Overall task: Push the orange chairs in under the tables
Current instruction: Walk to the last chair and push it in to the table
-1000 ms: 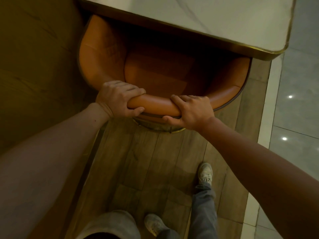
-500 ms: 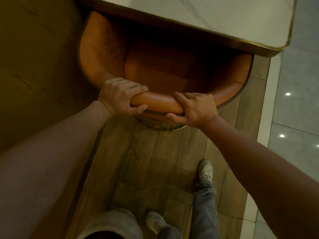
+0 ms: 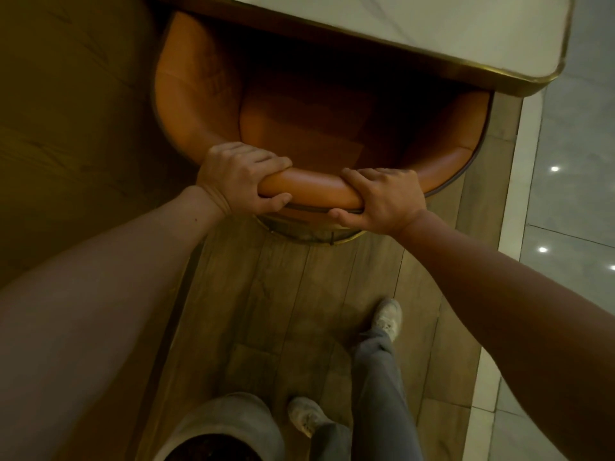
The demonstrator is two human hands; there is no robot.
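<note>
Under table (image 3: 432, 31), hand-gripped orange chair (image 3: 199, 104)

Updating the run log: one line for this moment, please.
left hand grips chair | right hand grips chair | chair partly under table

Head camera looks steeply down, close over both forearms.
</note>
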